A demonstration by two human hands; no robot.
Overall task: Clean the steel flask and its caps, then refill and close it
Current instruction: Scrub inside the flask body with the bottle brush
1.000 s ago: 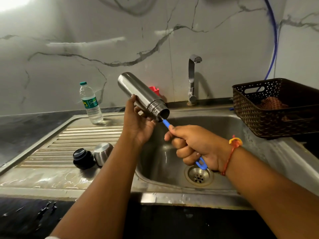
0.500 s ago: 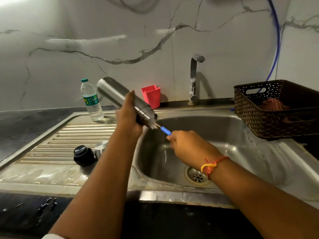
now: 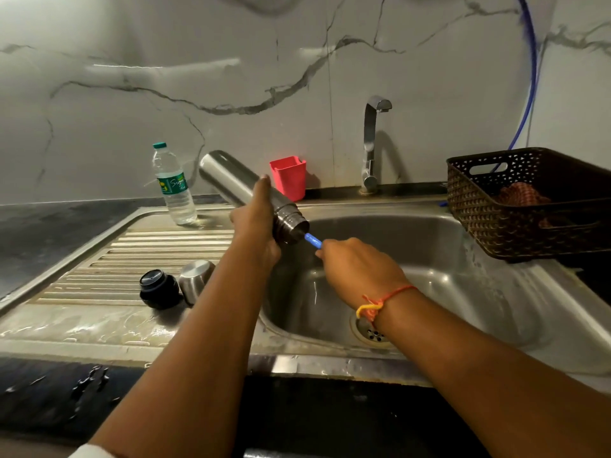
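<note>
Scrubbing continues in the head view: the steel flask hangs tilted over the left edge of the sink, mouth down and to the right, held by the left hand, its grip clamped round the neck end. The right hand has its grip clamped on the blue brush handle. Half a second ago pale bristles showed outside the mouth; now only the handle sticks out, so the brush has gone back in. The inside wash is probably mid-stroke. The black inner cap and steel cap wait on the drainboard, near left.
</note>
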